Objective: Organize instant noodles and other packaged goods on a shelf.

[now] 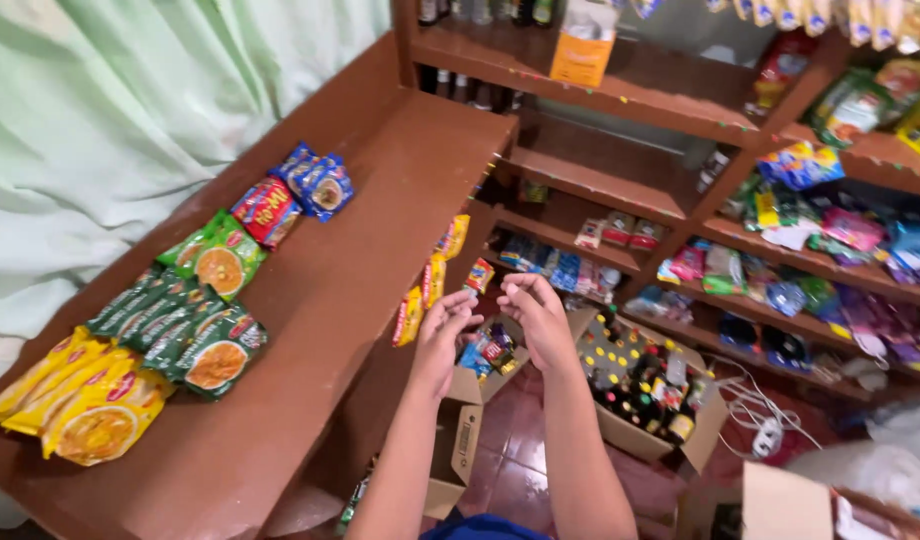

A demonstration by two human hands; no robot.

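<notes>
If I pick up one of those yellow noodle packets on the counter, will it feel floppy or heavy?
The yellow noodle packets are probably light for their size: they look puffy. The shiny wrapper may crinkle and slide a bit. Lying flat and overlapped on the wooden counter, they are unlikely to roll.

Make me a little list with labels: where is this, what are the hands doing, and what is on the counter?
Place: small shop with wooden shelves of packets
Left hand: raised, fingers curled, holding nothing visible
Right hand: raised beside it, holding nothing visible
Counter: yellow packs, green packs, one red pack, blue packs
Floor: open box of small bottles
</notes>
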